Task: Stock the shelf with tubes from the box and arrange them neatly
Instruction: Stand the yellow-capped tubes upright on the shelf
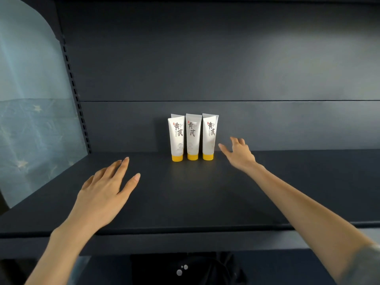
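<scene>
White tubes with yellow caps stand cap-down in a row against the back wall of the dark shelf (185, 202): a left tube (176, 138), a middle tube (192, 136) and a right tube (209, 136), with further tube tops showing behind them. My right hand (238, 154) hovers just right of the right tube, fingers spread, holding nothing. My left hand (107, 191) is over the shelf, left and nearer than the tubes, fingers extended and empty. The box is not in view.
The shelf's back panel (226, 68) rises behind the tubes. A slotted upright (76, 95) and a pale blue sheet (30, 110) bound the left side. The shelf's front lip (185, 237) runs across below my forearms, with dark space underneath.
</scene>
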`<state>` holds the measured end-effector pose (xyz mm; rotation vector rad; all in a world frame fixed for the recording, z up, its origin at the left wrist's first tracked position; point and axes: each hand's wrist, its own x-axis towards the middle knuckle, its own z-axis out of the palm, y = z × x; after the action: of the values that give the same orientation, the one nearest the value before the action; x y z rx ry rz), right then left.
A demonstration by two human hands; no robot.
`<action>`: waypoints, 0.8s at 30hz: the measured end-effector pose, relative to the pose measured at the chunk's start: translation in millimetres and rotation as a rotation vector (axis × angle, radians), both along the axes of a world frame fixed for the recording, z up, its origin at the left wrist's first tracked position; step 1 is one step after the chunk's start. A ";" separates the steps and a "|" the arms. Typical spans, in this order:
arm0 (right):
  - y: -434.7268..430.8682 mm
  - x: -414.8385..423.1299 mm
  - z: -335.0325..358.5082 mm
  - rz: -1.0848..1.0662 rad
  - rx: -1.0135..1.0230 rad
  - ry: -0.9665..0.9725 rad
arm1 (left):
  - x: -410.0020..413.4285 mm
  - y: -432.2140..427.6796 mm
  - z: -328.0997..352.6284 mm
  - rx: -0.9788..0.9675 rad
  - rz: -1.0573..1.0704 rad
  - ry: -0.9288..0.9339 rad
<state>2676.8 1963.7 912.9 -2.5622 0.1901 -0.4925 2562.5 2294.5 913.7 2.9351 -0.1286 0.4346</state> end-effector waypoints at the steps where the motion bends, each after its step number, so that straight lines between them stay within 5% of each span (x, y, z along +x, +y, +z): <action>1: -5.7 -11.4 1.5 -0.003 -0.093 0.029 | 0.3 -0.9 0.8 0.003 -0.010 -0.004; 10: -46.6 -124.5 -3.9 -0.101 -0.469 0.079 | 0.7 -42.9 -8.0 0.025 -0.162 -0.019; 24: -144.4 -259.0 -29.7 -0.253 -0.494 0.084 | -64.9 -110.6 -14.8 0.110 -0.145 -0.059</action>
<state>2417.8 1819.3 883.3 -3.0627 0.4789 -0.5843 2497.6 2183.9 898.9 2.9939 -0.3821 0.5064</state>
